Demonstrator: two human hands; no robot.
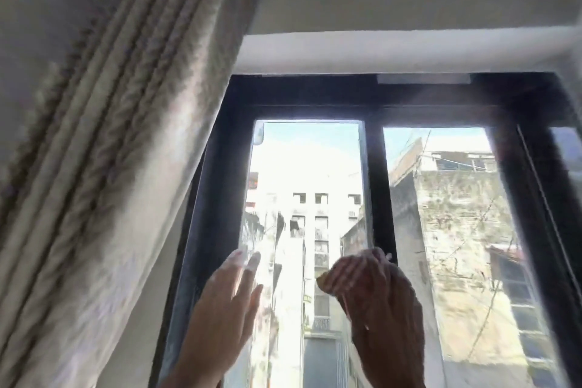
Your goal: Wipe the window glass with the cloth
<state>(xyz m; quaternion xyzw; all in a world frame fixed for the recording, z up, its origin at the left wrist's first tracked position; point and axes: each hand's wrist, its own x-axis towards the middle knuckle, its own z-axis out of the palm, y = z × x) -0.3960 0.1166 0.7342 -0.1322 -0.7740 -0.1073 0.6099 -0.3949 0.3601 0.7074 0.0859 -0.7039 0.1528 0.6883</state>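
The window has a black frame (pixel 217 186) and two glass panes. The left pane (pixel 308 173) is bright with buildings behind it; the right pane (pixel 447 214) shows a weathered wall outside. My left hand (pixel 233 290) is raised with fingers apart, its fingertips against the left pane near the frame. My right hand (pixel 374 293) presses on the lower right part of the left pane, beside the black centre bar (pixel 378 186). A small pale edge of the cloth (pixel 322 278) peeks out under its fingers; the hand hides the rest and is blurred.
A thick cream curtain (pixel 104 167) hangs bunched at the left, overlapping the frame's left side. A white wall beam (pixel 393 47) runs above the window. Another dark frame section (pixel 541 198) stands at the right edge.
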